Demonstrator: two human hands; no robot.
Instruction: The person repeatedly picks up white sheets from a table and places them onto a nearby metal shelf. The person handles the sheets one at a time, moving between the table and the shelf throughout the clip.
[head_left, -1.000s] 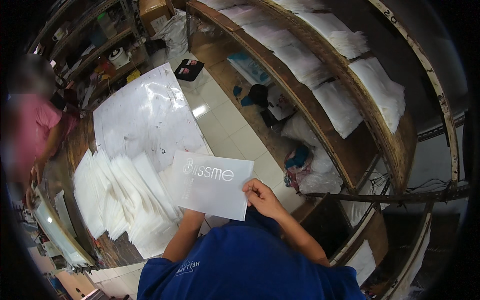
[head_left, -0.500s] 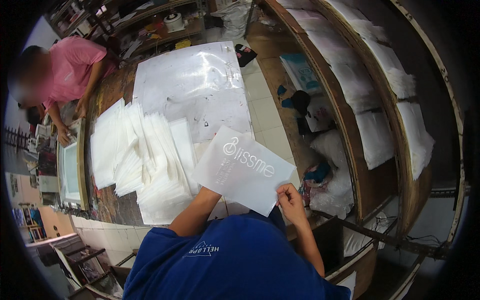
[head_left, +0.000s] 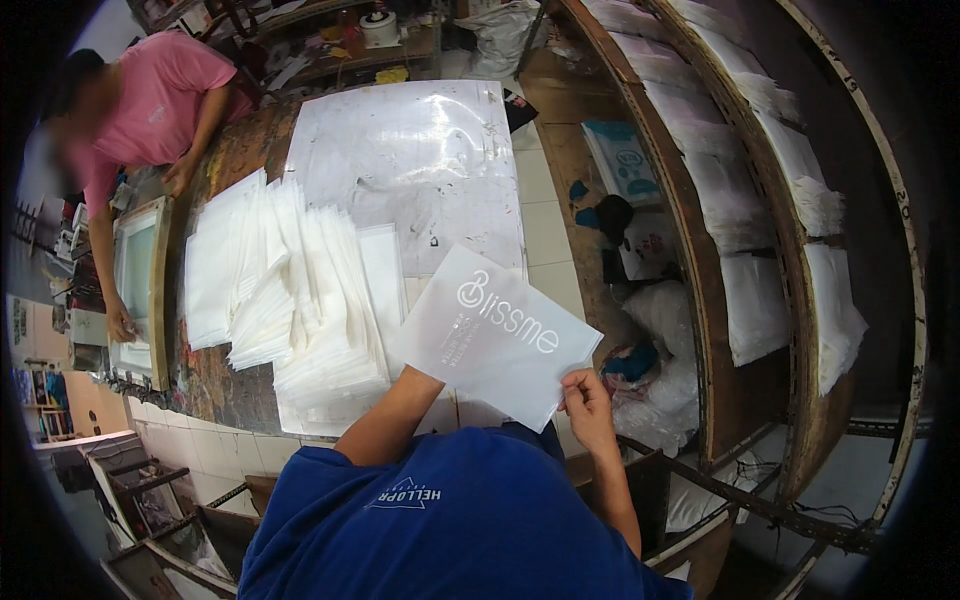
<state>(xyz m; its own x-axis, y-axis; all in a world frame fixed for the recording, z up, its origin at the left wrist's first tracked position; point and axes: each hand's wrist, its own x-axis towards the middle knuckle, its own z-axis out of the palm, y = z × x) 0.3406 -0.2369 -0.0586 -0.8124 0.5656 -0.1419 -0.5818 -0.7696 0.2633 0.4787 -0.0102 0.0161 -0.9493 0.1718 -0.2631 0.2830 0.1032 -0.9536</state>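
Observation:
A frosted translucent plastic bag [head_left: 490,365], printed with white lettering, is held tilted in front of me. My right hand [head_left: 587,400] pinches its right edge near the lower corner, thumb and fingers closed. My left hand [head_left: 424,386] goes under the bag's left side; past the wrist the sheet hides it, so its fingers do not show. Whether it is inside the bag or behind it I cannot tell. Left of the bag, a fanned pile of white translucent bags [head_left: 325,300] spreads over the stained table [head_left: 235,395].
A large glossy white sheet [head_left: 420,150] covers the table's far part. A person in pink [head_left: 175,95] works at a framed screen [head_left: 140,285] on the left. To the right stand wooden racks [head_left: 700,200] bearing stacks of bags [head_left: 755,305], with clear plastic wrapping [head_left: 660,400] below.
My view has shifted slightly. The bag is still between my hands, its angle little changed. The other person's arm has reached down along the framed screen.

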